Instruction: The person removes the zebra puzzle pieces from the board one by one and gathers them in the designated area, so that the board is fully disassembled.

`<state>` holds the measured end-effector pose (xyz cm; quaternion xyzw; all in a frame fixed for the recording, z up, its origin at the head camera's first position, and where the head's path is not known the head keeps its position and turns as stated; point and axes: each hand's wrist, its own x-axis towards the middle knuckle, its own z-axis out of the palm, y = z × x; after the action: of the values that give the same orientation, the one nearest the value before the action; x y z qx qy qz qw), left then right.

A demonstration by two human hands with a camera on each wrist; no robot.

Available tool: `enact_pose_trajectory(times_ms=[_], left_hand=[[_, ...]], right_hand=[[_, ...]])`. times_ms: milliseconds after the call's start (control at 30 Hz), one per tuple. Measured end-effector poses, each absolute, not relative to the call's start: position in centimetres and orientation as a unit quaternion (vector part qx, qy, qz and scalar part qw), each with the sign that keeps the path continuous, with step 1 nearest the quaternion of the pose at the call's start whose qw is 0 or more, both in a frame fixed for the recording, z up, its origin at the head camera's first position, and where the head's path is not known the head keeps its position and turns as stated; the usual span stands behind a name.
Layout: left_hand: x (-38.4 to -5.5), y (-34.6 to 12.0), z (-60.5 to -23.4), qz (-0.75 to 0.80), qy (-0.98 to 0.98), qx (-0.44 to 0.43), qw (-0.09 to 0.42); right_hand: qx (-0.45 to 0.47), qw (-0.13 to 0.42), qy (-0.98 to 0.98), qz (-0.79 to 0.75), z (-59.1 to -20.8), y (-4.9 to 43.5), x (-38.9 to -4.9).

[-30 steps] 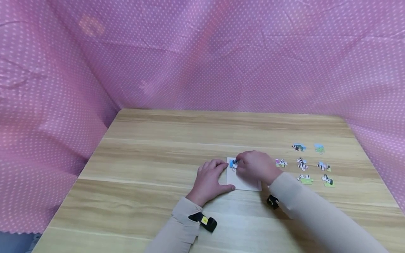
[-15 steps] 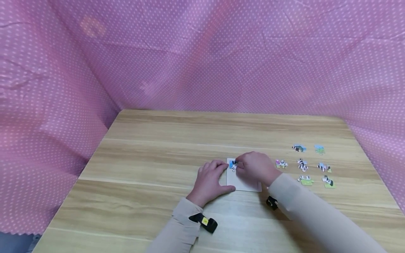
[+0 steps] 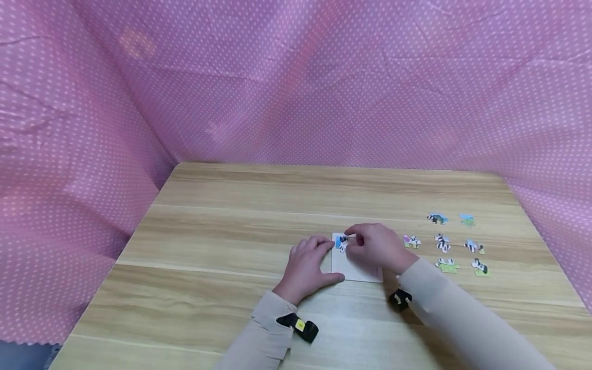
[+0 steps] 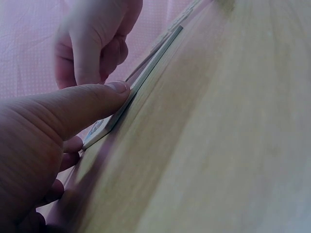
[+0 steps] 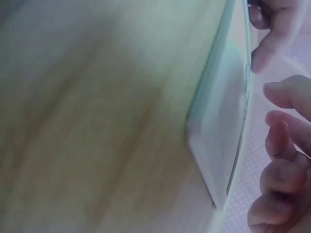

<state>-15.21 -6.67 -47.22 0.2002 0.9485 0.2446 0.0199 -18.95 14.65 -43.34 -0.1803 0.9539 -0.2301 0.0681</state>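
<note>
A small white puzzle tray (image 3: 365, 272) lies flat on the wooden table. In its far left corner is a puzzle piece (image 3: 341, 243) with a blue ground and a black-and-white animal. My left hand (image 3: 306, 268) steadies the tray, its thumb on the near edge and its fingers at the left edge. Above the tray is my right hand (image 3: 376, 247), index finger reaching to the corner piece, thumb apart from it. The right wrist view shows bent fingers (image 5: 279, 174) with nothing between them; whether the index tip touches the piece cannot be told.
Several loose puzzle pieces lie right of the tray, among them a badger-like piece (image 3: 437, 218), a green and blue piece (image 3: 467, 221) and a zebra-head piece (image 3: 481, 267). Pink dotted cloth (image 3: 296, 103) hangs behind the wooden table (image 3: 222, 231).
My right thumb and index finger have spread apart over the corner piece, and the index has straightened. The left hand stays on the tray. The head view has shifted slightly.
</note>
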Motion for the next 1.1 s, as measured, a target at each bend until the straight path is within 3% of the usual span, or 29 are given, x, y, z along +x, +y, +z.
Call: enact_pose_trajectory(times_ms=[233,433,1100], left_hand=[[-15.1,-6.6,-47.4,0.24,0.95,0.2,0.014],[-15.0,-6.6,-47.7,0.24,0.949,0.202,0.006],[-14.8,-6.6,-47.6,0.231,0.953,0.198,0.005]], right_hand=[[-0.153,0.059,0.93,-0.329,-43.5,15.6,-18.7],[-0.129,0.02,0.915,-0.382,-43.8,16.3,-18.3],[-0.1,-0.033,0.915,-0.39,-43.4,20.6,-17.6]])
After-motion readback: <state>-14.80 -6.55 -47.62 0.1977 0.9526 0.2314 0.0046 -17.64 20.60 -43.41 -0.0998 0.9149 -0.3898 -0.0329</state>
